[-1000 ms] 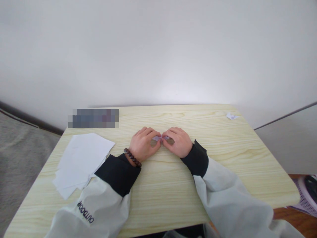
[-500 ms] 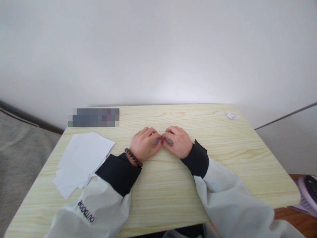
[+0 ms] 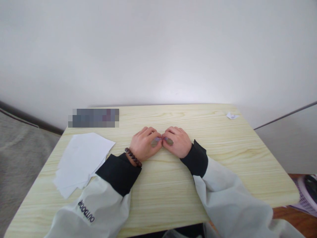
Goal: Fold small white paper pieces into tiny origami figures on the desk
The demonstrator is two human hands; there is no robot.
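Note:
My left hand (image 3: 146, 143) and my right hand (image 3: 178, 141) meet at the middle of the table, thumbs and index fingers pinched together tip to tip. Between them they hold a small piece of folded paper (image 3: 158, 139), pale with a bluish tint. Most of it is hidden behind the fingers, so its shape does not show. The other fingers of both hands curl over the far side. A stack of loose white paper sheets (image 3: 84, 155) lies left of my left hand.
A small folded white paper piece (image 3: 232, 115) lies at the table's far right corner. A pixelated dark block (image 3: 95, 118) covers something at the far left. The wooden table (image 3: 235, 172) meets a white wall behind. A lilac basket (image 3: 304, 198) stands below on the right.
Both hands stay pinched on the folded paper in nearly the same place. My right hand and sleeve have shifted very slightly left.

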